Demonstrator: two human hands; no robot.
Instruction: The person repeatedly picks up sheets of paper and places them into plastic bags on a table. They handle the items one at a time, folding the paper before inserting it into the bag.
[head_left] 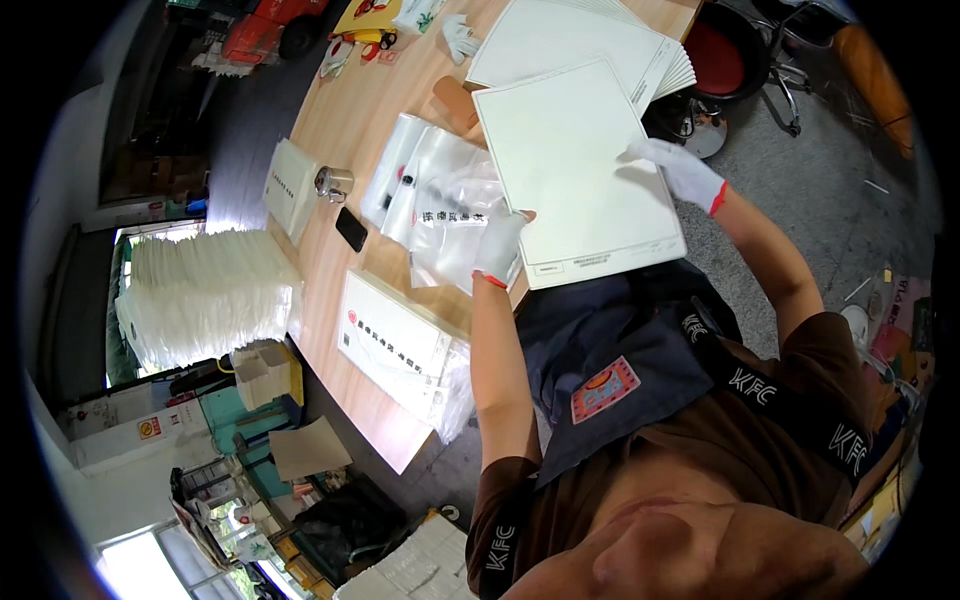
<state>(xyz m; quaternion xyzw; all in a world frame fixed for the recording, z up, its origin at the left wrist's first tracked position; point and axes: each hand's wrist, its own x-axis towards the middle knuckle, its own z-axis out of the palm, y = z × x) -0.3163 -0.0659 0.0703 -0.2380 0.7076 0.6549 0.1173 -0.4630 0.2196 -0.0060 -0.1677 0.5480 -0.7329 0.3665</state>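
A large white rectangular sheet (pixel 580 170), stiff like a board, lies tilted over the table's near edge and my lap, with small print along its lower edge. My left hand (pixel 500 246), in a white glove with a red cuff, grips its left edge, thumb on top. My right hand (pixel 682 172), gloved alike, reaches over the right edge with its fingers stretched across the surface; the fingertips are slightly blurred. Beyond lies a fanned stack of similar white sheets (pixel 560 42). Clear printed plastic bags (pixel 430 190) lie left of the sheet, beside my left hand.
On the wooden table (pixel 320 350) are a packed white stack (pixel 390 335), a black phone (pixel 351 229), a metal cup (pixel 334 183), a brown block-like piece (pixel 456 104) and a loose white glove (pixel 460 38). A tall pile (pixel 205 295) rises at left. A red-seated chair (pixel 715 55) stands right.
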